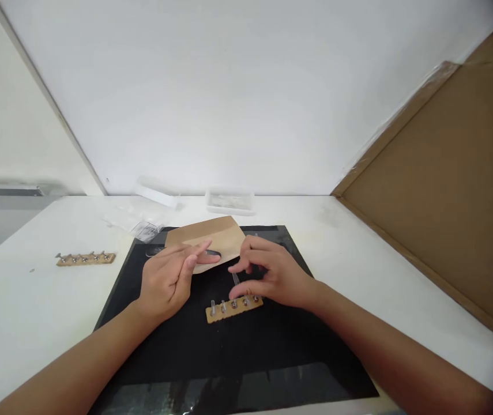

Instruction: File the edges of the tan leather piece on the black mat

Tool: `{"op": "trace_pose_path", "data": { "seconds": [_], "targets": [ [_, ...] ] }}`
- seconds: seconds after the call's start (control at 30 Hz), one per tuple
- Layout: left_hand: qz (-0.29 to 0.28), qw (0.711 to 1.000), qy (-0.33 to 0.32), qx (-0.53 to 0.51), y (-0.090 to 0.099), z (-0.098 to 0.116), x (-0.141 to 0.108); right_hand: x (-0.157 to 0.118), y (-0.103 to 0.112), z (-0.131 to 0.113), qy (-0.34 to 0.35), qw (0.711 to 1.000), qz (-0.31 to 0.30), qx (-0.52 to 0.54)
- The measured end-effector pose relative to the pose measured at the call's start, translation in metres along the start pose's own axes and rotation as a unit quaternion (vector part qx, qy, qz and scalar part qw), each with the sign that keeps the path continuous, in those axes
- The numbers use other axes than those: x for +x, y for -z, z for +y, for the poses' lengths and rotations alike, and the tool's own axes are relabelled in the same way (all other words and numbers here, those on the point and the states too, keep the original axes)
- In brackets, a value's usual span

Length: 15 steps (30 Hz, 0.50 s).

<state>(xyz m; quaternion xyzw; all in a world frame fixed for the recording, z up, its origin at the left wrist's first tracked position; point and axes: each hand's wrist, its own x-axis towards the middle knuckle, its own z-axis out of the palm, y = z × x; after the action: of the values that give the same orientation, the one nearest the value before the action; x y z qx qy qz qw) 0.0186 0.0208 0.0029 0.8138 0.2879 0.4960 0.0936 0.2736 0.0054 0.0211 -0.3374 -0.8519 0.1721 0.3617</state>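
Observation:
My left hand is over the lower left part of a brown paper sheet, with a slim dark piece gripped between its fingers. To the right, my right hand curls its thumb and forefinger around the two ends of a small clear tip. Just below that tip lies a wooden strip on the black mat. Small round metal holders line the strip, and clear tips stand upright on some of them. My right thumb partly hides the strip's upper edge.
A second wooden strip with several holders lies on the white table at the left. Along the back are a clear plastic bag, a white box part and a shallow clear tray. Cardboard stands at the right.

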Motion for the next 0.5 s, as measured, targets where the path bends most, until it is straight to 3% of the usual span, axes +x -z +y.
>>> {"op": "trace_pose_path", "data": {
  "seconds": [0.2,0.5],
  "targets": [
    [-0.024,0.999,-0.019,-0.024,0.001,-0.003,-0.002,-0.026,-0.008,-0.002,-0.059,0.997,0.019,0.037],
    [-0.067,0.995,-0.067,0.026,0.006,-0.003,0.001,-0.028,-0.017,0.003,-0.045,0.999,-0.012,0.004]
  ]
}}
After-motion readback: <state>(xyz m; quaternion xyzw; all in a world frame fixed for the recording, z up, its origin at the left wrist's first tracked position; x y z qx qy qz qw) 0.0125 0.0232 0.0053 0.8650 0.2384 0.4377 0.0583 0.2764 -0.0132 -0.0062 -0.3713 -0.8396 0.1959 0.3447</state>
